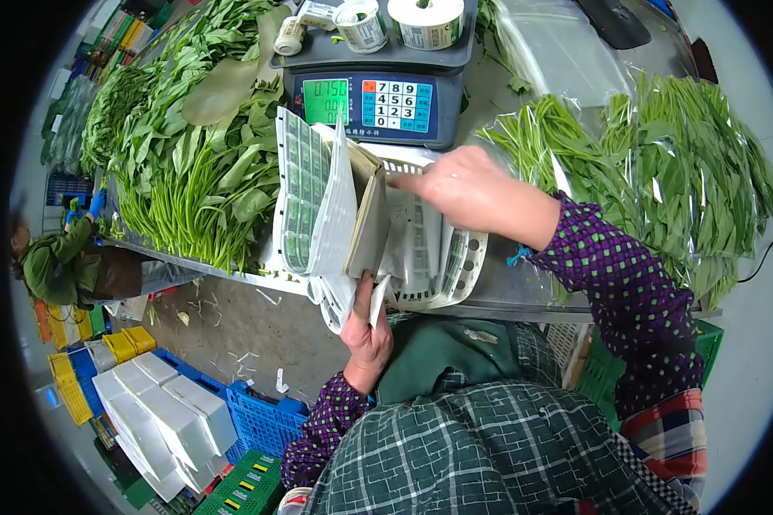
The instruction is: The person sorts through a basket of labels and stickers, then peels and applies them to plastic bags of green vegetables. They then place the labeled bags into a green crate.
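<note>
A thick bundle of label sheets [301, 197], fanned like a book with a brownish board [369, 210] among its leaves, stands tilted over a white plastic basket [471, 270]. My left hand [368, 339] grips its lower edge, fingers up between the leaves. On the other side, my right hand [464, 184] reaches over the basket; its index finger is stretched out to the board's edge and the other fingers are bent, partly hidden. More sheets stand inside the basket. Just behind is a digital scale [374, 103] with a lit green display.
Loose leafy greens [197, 172] are heaped at left, and bagged greens [661, 163] lie at right. Label rolls [425, 21] sit on the scale. Clear plastic bags [567, 51] lie behind. White foam boxes [167, 412] and crates [266, 421] stand on the floor; a co-worker [69, 262] is at far left.
</note>
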The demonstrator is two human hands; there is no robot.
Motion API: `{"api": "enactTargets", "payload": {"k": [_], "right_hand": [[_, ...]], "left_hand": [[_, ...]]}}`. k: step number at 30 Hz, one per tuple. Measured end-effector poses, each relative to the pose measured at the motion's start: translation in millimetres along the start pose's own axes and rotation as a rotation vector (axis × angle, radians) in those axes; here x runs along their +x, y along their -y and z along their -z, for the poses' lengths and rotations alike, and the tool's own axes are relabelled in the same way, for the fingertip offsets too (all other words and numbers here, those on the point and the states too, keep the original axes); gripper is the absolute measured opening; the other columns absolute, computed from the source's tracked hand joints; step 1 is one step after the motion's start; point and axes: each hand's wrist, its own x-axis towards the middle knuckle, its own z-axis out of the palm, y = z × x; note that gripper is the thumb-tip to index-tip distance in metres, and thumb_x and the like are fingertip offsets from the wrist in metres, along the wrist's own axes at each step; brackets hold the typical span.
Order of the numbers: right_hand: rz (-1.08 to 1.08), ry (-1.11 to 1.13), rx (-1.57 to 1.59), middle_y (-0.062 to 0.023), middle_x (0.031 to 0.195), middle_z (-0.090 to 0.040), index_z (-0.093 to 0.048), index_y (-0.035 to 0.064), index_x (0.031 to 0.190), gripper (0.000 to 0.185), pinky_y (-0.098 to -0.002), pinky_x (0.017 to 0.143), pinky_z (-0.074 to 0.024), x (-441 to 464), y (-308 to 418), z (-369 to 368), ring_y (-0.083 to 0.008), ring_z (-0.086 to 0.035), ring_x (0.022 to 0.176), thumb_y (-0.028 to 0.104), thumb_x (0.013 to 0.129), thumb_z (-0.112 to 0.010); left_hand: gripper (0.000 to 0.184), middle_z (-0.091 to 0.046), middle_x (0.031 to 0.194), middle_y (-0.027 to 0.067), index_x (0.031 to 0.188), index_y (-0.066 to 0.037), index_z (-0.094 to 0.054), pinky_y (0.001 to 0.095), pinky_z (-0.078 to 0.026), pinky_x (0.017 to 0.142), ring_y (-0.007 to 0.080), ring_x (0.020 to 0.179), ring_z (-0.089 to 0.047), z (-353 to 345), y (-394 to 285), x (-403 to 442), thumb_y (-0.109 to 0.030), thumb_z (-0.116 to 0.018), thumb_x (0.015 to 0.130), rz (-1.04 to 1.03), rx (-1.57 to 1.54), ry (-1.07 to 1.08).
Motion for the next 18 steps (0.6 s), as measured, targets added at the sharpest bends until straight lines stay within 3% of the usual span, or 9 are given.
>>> {"api": "enactTargets", "payload": {"k": [2,4,7,11,14,16,17,18], "right_hand": [[0.087,-0.026,0.018,-0.0126,0.060,-0.058,-0.065,0.0092,0.089,0.022,-0.0421,0.050,-0.0444,3,-7,-8,-0.0323,-0.060,0.060,0.009,0.067,-0.062],[0.061,-0.018,0.036,-0.0128,0.061,-0.059,-0.063,0.0070,0.081,0.011,-0.0441,0.054,-0.0456,13,-4,-6,-0.0333,-0.061,0.063,0.010,0.070,-0.062],[-0.037,-0.111,0.204,-0.0133,0.065,-0.060,-0.060,0.0045,0.076,0.009,-0.0456,0.056,-0.0457,26,1,-1,-0.0341,-0.060,0.065,0.013,0.072,-0.062],[-0.081,-0.054,0.297,-0.0162,0.070,-0.062,-0.063,0.0054,0.077,0.011,-0.0430,0.062,-0.0486,33,-2,-14,-0.0347,-0.061,0.071,0.008,0.067,-0.058],[-0.123,-0.064,0.375,-0.0160,0.071,-0.062,-0.064,0.0038,0.082,0.014,-0.0397,0.060,-0.0495,28,-10,-4,-0.0295,-0.063,0.066,0.015,0.076,-0.058],[-0.501,-0.027,0.955,-0.0119,0.072,-0.063,-0.063,0.0029,0.090,0.026,-0.0333,0.056,-0.0498,31,-16,16,-0.0204,-0.064,0.061,0.028,0.084,-0.057],[-0.530,-0.052,1.125,-0.0067,0.068,-0.061,-0.061,0.0015,0.095,0.033,-0.0281,0.052,-0.0473,33,-18,16,-0.0130,-0.062,0.057,0.033,0.089,-0.053],[-0.507,-0.059,1.239,-0.0062,0.069,-0.061,-0.060,0.0011,0.098,0.030,-0.0264,0.051,-0.0460,33,-23,10,-0.0126,-0.062,0.058,0.029,0.089,-0.053]], "left_hand": [[0.037,-0.059,0.106,0.0205,0.118,0.004,-0.054,0.0352,-0.040,0.089,0.0276,0.098,-0.056,2,-1,1,0.007,-0.051,0.081,0.018,0.002,0.004],[0.035,-0.062,0.109,0.0162,0.113,0.003,-0.059,0.0360,-0.038,0.095,0.0289,0.104,-0.057,5,0,-2,0.007,-0.056,0.078,0.128,-0.112,0.056],[0.033,-0.062,0.106,0.0154,0.110,0.002,-0.060,0.0344,-0.040,0.092,0.0293,0.100,-0.058,7,14,-17,0.005,-0.057,0.078,0.196,-0.259,0.123],[0.030,-0.062,0.103,0.0153,0.107,0.001,-0.062,0.0341,-0.041,0.089,0.0305,0.099,-0.058,6,21,-18,0.004,-0.057,0.078,0.115,-0.185,0.119],[0.028,-0.063,0.102,0.0158,0.105,0.001,-0.062,0.0355,-0.042,0.088,0.0312,0.098,-0.059,6,11,-9,0.004,-0.058,0.077,0.159,-0.160,0.109],[0.029,-0.063,0.102,0.0155,0.106,0.001,-0.062,0.0359,-0.042,0.087,0.0312,0.097,-0.059,5,11,-7,0.004,-0.058,0.077,0.163,-0.173,0.084],[0.020,-0.061,0.091,0.0129,0.100,0.003,-0.062,0.0323,-0.042,0.077,0.0246,0.084,-0.057,4,8,-5,0.001,-0.056,0.081,0.148,-0.167,0.070],[0.013,-0.060,0.080,0.0104,0.094,0.004,-0.062,0.0287,-0.042,0.067,0.0179,0.071,-0.055,4,5,-2,-0.002,-0.054,0.085,0.132,-0.160,0.060]]}}
